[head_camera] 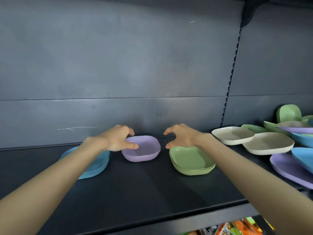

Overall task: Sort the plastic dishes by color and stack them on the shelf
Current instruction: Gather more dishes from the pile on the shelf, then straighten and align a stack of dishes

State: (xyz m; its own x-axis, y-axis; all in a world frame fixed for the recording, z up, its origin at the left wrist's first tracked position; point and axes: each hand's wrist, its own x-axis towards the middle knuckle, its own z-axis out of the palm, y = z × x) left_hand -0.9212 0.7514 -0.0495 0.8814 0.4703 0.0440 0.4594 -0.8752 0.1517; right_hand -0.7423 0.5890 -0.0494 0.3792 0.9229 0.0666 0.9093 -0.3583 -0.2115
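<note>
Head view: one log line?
left hand at square lilac plastic dish rim, grip unclear | right hand empty over green plastic dish stack

Left forearm (67,167) hides much of the blue dish stack (101,162), while the mixed pile of dishes (288,165) runs off the right edge and blurred orange packages (240,227) under the shelf (152,192) are cropped below.

Noted on the dark shelf (135,192) — blue stack (98,165) at left, purple dish (141,148) at centre, green stack (191,160) right of it, all upright, set apart; mixed pile (271,143) heaped far right.
</note>
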